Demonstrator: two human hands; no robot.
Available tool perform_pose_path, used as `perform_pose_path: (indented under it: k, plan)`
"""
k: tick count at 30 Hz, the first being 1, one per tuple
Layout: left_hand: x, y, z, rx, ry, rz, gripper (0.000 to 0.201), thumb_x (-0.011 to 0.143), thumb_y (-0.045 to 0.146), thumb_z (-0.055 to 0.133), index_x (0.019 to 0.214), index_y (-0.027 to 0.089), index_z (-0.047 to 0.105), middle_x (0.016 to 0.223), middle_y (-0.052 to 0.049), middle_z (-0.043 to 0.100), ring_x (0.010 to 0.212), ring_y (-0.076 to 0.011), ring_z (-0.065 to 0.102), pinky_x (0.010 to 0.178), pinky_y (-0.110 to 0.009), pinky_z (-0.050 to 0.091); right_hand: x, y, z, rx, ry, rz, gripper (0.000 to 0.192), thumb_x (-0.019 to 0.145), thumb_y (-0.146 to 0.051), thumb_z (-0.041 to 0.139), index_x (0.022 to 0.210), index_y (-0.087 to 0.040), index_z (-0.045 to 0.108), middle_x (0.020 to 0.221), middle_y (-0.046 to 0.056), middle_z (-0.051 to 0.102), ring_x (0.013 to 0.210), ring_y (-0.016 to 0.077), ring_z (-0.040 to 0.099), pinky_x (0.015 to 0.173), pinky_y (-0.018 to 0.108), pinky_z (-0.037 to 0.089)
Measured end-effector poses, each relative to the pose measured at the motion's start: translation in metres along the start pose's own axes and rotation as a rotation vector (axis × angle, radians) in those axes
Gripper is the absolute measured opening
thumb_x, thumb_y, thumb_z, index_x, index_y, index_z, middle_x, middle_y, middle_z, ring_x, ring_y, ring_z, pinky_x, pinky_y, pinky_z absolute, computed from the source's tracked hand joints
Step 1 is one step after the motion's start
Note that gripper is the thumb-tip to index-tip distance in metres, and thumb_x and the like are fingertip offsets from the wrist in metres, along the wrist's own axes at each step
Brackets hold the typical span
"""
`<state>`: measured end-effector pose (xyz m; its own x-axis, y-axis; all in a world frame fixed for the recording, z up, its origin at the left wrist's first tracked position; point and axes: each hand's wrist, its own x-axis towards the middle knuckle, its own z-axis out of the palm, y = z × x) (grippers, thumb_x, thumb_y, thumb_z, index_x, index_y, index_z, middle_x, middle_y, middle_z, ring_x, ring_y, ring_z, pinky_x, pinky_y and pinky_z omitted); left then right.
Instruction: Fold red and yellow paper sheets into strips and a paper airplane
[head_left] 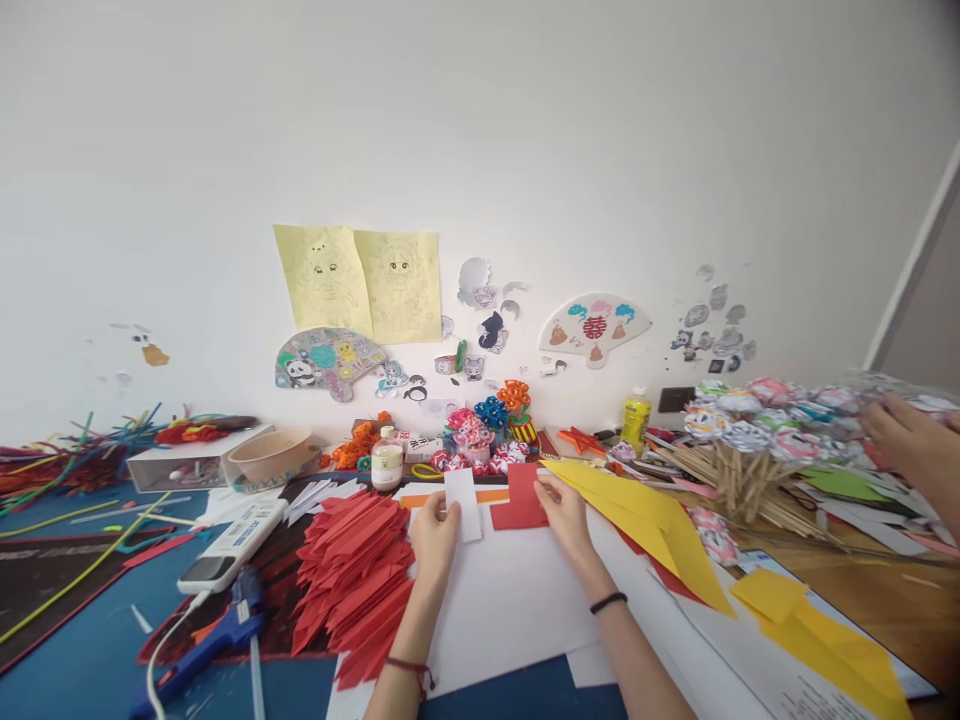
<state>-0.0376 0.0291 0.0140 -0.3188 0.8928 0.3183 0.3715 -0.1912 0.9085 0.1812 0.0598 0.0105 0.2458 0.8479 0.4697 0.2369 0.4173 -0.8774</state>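
Paper-folding step: left hand (433, 535) pinches a white paper strip (463, 503); right hand (564, 512), fingers spread, presses red paper (523, 498). Next probably calls for aligning edges.

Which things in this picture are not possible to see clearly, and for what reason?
- Head view: another person's hand is cut by the right edge and blurred.
- Left hand covers the lower edge of the white strip.
- Label on the small bottle is too small to read.
- Red paper is partly covered by the right hand.
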Motion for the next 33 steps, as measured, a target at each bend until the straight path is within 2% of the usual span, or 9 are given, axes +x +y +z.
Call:
perform_pose_path:
  k: [2, 4, 6, 8, 11, 14, 18, 23, 33]
  plan:
    - [0.001, -0.001, -0.002, 0.038, 0.027, -0.007, 0.025, 0.077, 0.032, 0.055, 0.094, 0.020, 0.068, 0.088, -0.005, 0.074, 0.079, -0.0212, 0.067, 0.071, -0.029, 0.049, 0.000, -0.002, -0.004, -0.122, 0.083, -0.105, 0.035, 0.081, -0.046, 0.058, 0.095, -0.016, 0.069, 0.098, 0.012, 0.069, 0.081, 0.0239, 0.061, 0.076, 0.038, 0.048]
    - [0.001, 0.001, -0.004, 0.066, 0.043, -0.014, 0.024, 0.077, 0.030, 0.055, 0.094, 0.020, 0.069, 0.088, -0.005, 0.073, 0.078, -0.0211, 0.066, 0.072, -0.030, 0.048, -0.003, -0.007, -0.006, -0.311, 0.113, -0.288, 0.029, 0.088, -0.038, 0.052, 0.099, -0.018, 0.068, 0.101, 0.012, 0.068, 0.090, 0.0249, 0.059, 0.083, 0.039, 0.045]
    - [-0.001, 0.004, -0.006, 0.112, 0.067, -0.007, 0.025, 0.079, 0.029, 0.054, 0.096, 0.019, 0.069, 0.089, -0.005, 0.073, 0.079, -0.0214, 0.065, 0.074, -0.031, 0.047, -0.008, -0.013, -0.003, -0.505, 0.051, -0.472, 0.025, 0.092, -0.028, 0.046, 0.100, -0.020, 0.068, 0.100, 0.011, 0.067, 0.096, 0.0248, 0.057, 0.086, 0.037, 0.044]
    - [-0.005, 0.009, -0.008, 0.222, 0.105, 0.067, 0.027, 0.084, 0.028, 0.049, 0.101, 0.020, 0.069, 0.095, -0.006, 0.072, 0.086, -0.0222, 0.064, 0.078, -0.032, 0.045, -0.014, -0.016, 0.001, -0.643, -0.082, -0.561, 0.026, 0.093, -0.020, 0.043, 0.097, -0.021, 0.069, 0.096, 0.009, 0.067, 0.095, 0.0237, 0.057, 0.084, 0.036, 0.043]
    - [-0.011, 0.015, -0.010, 0.490, 0.088, 0.300, 0.033, 0.090, 0.021, 0.041, 0.109, 0.022, 0.068, 0.107, -0.007, 0.070, 0.100, -0.0237, 0.057, 0.087, -0.034, 0.040, -0.019, -0.014, 0.008, -0.775, -0.269, -0.578, 0.027, 0.092, -0.014, 0.045, 0.088, -0.021, 0.070, 0.088, 0.007, 0.066, 0.087, 0.0217, 0.057, 0.077, 0.033, 0.044]
    - [-0.017, 0.015, -0.008, 0.749, -0.045, 0.428, 0.034, 0.090, 0.016, 0.041, 0.109, 0.023, 0.068, 0.109, -0.009, 0.068, 0.103, -0.0260, 0.053, 0.089, -0.039, 0.034, -0.021, -0.006, 0.010, -0.813, -0.358, -0.558, 0.022, 0.090, -0.015, 0.050, 0.081, -0.021, 0.069, 0.084, 0.005, 0.064, 0.086, 0.0207, 0.056, 0.076, 0.031, 0.043]
    - [-0.019, 0.009, -0.005, 0.941, -0.153, 0.437, 0.031, 0.091, 0.016, 0.040, 0.096, 0.020, 0.070, 0.101, -0.010, 0.068, 0.099, -0.0267, 0.052, 0.087, -0.040, 0.031, -0.021, -0.001, 0.009, -0.842, -0.372, -0.542, 0.021, 0.090, -0.015, 0.052, 0.078, -0.021, 0.070, 0.080, 0.004, 0.064, 0.085, 0.0201, 0.056, 0.076, 0.030, 0.043]
    - [-0.017, 0.006, -0.006, 0.992, -0.118, 0.449, 0.034, 0.091, 0.014, 0.038, 0.106, 0.020, 0.067, 0.099, -0.011, 0.067, 0.099, -0.0268, 0.052, 0.088, -0.041, 0.030, -0.020, -0.007, 0.010, -0.920, -0.317, -0.561, 0.027, 0.090, -0.010, 0.047, 0.078, -0.020, 0.069, 0.081, 0.006, 0.064, 0.082, 0.0203, 0.056, 0.071, 0.030, 0.042]
    - [-0.019, 0.002, -0.002, 1.037, -0.151, 0.429, 0.032, 0.086, 0.008, 0.039, 0.088, 0.018, 0.069, 0.088, -0.011, 0.068, 0.091, -0.0270, 0.055, 0.087, -0.041, 0.030, -0.022, 0.002, 0.010, -0.870, -0.376, -0.513, 0.023, 0.088, -0.015, 0.052, 0.078, -0.022, 0.071, 0.081, 0.004, 0.065, 0.081, 0.0203, 0.058, 0.074, 0.030, 0.043]
